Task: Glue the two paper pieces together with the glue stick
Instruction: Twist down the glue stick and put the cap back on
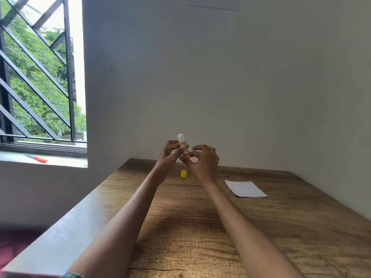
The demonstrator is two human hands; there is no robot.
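Note:
An uncapped glue stick (183, 143) stands upright in the air above the far part of the wooden table (261, 227), its white tip pointing up. My left hand (169, 155) grips its body with fingers and thumb. My right hand (202, 161) pinches the stick's bottom end between thumb and fingers. The yellow cap (183, 173) stands on the table just below both hands. White paper (246, 189) lies flat to the right of my right hand; it looks like two stacked sheets, but I cannot tell for sure.
A wall rises right behind the table and along its right side. The table's left edge (66, 227) runs diagonally. A barred window is at the left, with a red pen-like object (37, 158) on its sill.

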